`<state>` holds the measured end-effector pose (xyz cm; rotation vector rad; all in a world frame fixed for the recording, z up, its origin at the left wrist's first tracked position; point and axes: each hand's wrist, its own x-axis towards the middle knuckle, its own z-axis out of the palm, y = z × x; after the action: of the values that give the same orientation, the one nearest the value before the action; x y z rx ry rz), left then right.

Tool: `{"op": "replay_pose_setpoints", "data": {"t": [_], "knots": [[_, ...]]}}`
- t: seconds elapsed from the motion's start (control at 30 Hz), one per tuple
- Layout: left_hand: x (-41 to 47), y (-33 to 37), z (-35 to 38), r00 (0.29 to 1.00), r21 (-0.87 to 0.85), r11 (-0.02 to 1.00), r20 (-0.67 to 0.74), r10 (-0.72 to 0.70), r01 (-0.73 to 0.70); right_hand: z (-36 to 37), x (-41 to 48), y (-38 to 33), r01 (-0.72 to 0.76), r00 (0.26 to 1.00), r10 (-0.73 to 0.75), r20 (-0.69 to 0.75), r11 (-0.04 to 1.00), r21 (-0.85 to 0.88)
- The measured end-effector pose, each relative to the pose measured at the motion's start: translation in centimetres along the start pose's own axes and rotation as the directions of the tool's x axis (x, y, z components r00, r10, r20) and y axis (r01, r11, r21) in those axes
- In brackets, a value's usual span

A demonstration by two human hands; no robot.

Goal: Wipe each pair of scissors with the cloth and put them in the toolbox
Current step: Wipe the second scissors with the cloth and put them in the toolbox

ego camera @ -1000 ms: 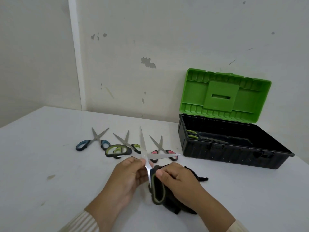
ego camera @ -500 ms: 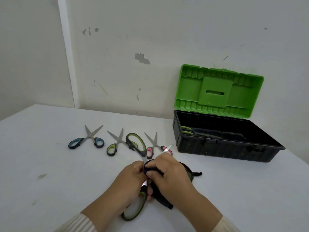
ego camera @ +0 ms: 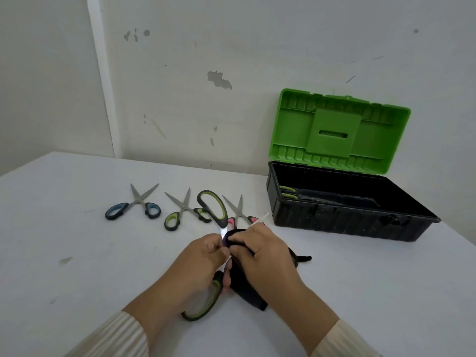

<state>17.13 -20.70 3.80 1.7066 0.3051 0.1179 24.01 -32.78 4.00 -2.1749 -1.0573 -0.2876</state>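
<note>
My left hand (ego camera: 198, 266) grips a large pair of scissors with black and green handles (ego camera: 213, 207), blades spread wide; one handle points away from me, the other sits under my wrist. My right hand (ego camera: 265, 256) presses a dark cloth (ego camera: 248, 292) against a blade near the pivot. One blade tip pokes out beyond my right fingers. Three smaller scissors lie in a row behind: blue-handled (ego camera: 134, 210), green-handled (ego camera: 177, 215) and pink-handled (ego camera: 238, 212). The black toolbox (ego camera: 334, 222) stands open at the right, green lid (ego camera: 340, 130) up, with a green-handled pair (ego camera: 288, 193) inside.
The white table (ego camera: 77, 266) meets a white wall close behind the scissors and toolbox. The toolbox lid leans back against that wall. A small stain marks the table at the left.
The held scissors have been turned round, so one handle now points away instead of the blades. My right hand with the cloth has moved from the handle to the blade.
</note>
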Motion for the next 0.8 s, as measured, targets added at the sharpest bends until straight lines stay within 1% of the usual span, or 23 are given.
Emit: {"op": "replay_pose_setpoints", "data": {"t": [0.03, 0.1, 0.17, 0.2, 0.23, 0.27, 0.3, 0.33, 0.37, 0.4, 0.43, 0.47, 0.5, 0.57, 0.63, 0.67, 0.7, 0.73, 0.77, 0.8], "knots": [[-0.1, -0.1, -0.1, 1.000, 0.024, 1.000, 0.007, 0.005, -0.006, -0.2, 0.2, 0.5, -0.022, 0.999, 0.022, -0.042, 1.000, -0.005], [-0.2, -0.1, -0.4, 0.999, 0.045, 0.999, 0.035, 0.007, -0.009, -1.2, 0.9, 1.9, -0.144, 0.971, 0.145, -0.192, 0.989, 0.019], [-0.1, -0.1, -0.7, 0.998, 0.060, 0.998, 0.059, -0.001, -0.003, -2.8, 1.3, 3.4, -0.273, 0.902, 0.281, -0.329, 0.959, 0.070], [-0.1, -0.1, -0.9, 0.998, 0.064, 0.998, 0.061, -0.002, -0.002, -3.5, 1.1, 3.8, -0.305, 0.867, 0.322, -0.380, 0.946, 0.108], [0.0, -0.1, -1.0, 0.998, 0.062, 0.998, 0.058, -0.003, -0.001, -3.9, 0.9, 3.8, -0.306, 0.841, 0.338, -0.423, 0.941, 0.143], [0.2, -0.1, -1.2, 0.998, 0.055, 0.998, 0.055, -0.005, 0.002, -4.0, 0.6, 3.3, -0.273, 0.832, 0.319, -0.454, 0.948, 0.166], [0.3, -0.1, -1.3, 0.999, 0.050, 0.999, 0.054, -0.008, 0.005, -4.0, 0.4, 2.7, -0.206, 0.846, 0.261, -0.466, 0.964, 0.165], [0.3, -0.2, -1.3, 0.998, 0.046, 0.999, 0.054, -0.009, 0.006, -3.5, 0.2, 2.1, -0.128, 0.884, 0.180, -0.431, 0.981, 0.146], [0.3, -0.2, -1.3, 0.998, 0.038, 0.999, 0.056, -0.009, 0.007, -2.8, -0.1, 1.4, -0.059, 0.936, 0.095, -0.338, 0.992, 0.114], [0.2, -0.1, -1.1, 0.998, 0.024, 1.000, 0.058, -0.005, 0.003, -1.9, -0.5, 0.9, -0.010, 0.978, 0.026, -0.206, 0.997, 0.077], [0.0, -0.1, -1.0, 0.998, 0.017, 1.000, 0.059, 0.002, -0.003, -1.0, -0.7, 0.6, 0.028, 0.996, -0.025, -0.087, 0.999, 0.038], [-0.1, -0.2, -0.9, 0.998, 0.022, 1.000, 0.058, 0.006, -0.008, -0.3, -0.9, 0.7, 0.054, 0.998, -0.054, -0.025, 0.998, 0.011], [-0.3, -0.1, -0.8, 0.998, 0.042, 0.999, 0.060, 0.010, -0.013, -0.2, -0.7, 0.9, 0.044, 0.999, -0.044, -0.027, 0.999, 0.009], [-0.5, 0.1, -0.9, 0.998, 0.086, 0.996, 0.059, 0.020, -0.025, -1.0, 0.1, 1.7, -0.066, 0.985, 0.073, -0.157, 0.996, 0.052], [-0.3, 0.7, -1.2, 0.997, 0.095, 0.994, 0.057, 0.050, -0.056, -2.8, 1.0, 2.9, -0.208, 0.920, 0.234, -0.314, 0.971, 0.116], [-0.3, 0.8, -1.5, 0.997, 0.087, 0.994, 0.036, 0.069, -0.072, -3.5, 1.2, 3.5, -0.269, 0.877, 0.321, -0.356, 0.944, 0.189], [-0.3, 0.9, -1.9, 0.995, 0.089, 0.991, -0.005, 0.104, -0.103, -4.1, 1.1, 3.6, -0.306, 0.842, 0.402, -0.360, 0.905, 0.294], [-0.3, 0.7, -2.2, 0.983, 0.147, 0.977, -0.072, 0.169, -0.157, -4.4, 0.9, 3.6, -0.304, 0.828, 0.450, -0.334, 0.861, 0.407], [-0.2, 0.3, -2.6, 0.949, 0.278, 0.933, -0.150, 0.278, -0.230, -4.6, 0.6, 3.5, -0.288, 0.838, 0.465, -0.285, 0.821, 0.492], [0.0, -0.2, -3.0, 0.877, 0.454, 0.835, -0.202, 0.436, -0.310, -4.7, 0.4, 3.3, -0.292, 0.859, 0.463, -0.217, 0.793, 0.535]]}}
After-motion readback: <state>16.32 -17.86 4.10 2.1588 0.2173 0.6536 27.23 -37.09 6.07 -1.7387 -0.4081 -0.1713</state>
